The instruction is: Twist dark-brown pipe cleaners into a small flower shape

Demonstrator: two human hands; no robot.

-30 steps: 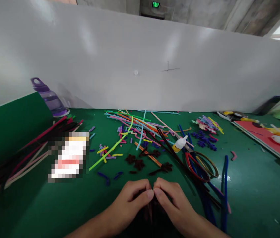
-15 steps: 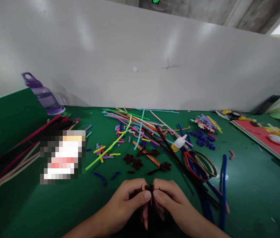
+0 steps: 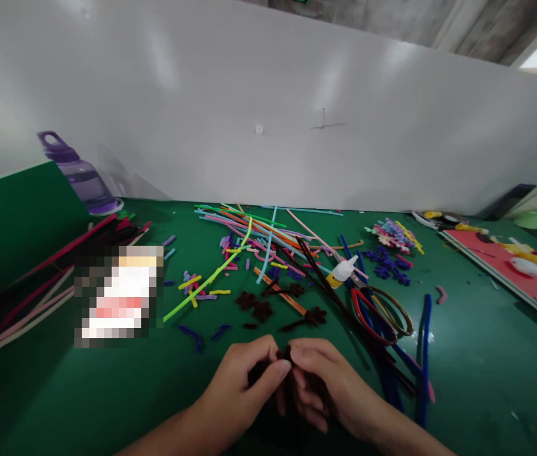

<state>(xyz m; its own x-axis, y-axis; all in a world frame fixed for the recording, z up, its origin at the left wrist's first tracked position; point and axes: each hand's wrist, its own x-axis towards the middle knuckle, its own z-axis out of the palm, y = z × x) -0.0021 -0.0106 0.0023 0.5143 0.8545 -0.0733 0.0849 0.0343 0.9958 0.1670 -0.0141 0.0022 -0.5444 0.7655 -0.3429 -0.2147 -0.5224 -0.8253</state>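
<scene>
My left hand (image 3: 252, 373) and my right hand (image 3: 323, 373) meet low in the middle of the view, thumbs and forefingers pinched together. Between their fingertips is a dark brown pipe cleaner (image 3: 286, 356), mostly covered by the fingers. Just beyond my hands lie dark brown pipe-cleaner flowers (image 3: 263, 310), and another brown flower with a stem (image 3: 315, 316) is to their right. An orange strip (image 3: 292, 300) runs between them. Two short blue pieces (image 3: 191, 335) rest beyond my left hand.
Scissors with red handles (image 3: 358, 313) and a white glue bottle (image 3: 343, 272) lie right of centre. Colourful pipe cleaners (image 3: 249, 225) are heaped at the back. Blue flowers (image 3: 387, 265) and a red board (image 3: 501, 259) sit rightward. A purple bottle (image 3: 88, 183) stands back left.
My right hand has turned slightly and its lower fingers have spread outward. A little more of the brown pipe cleaner shows between the fingertips. The view has shifted slightly.
</scene>
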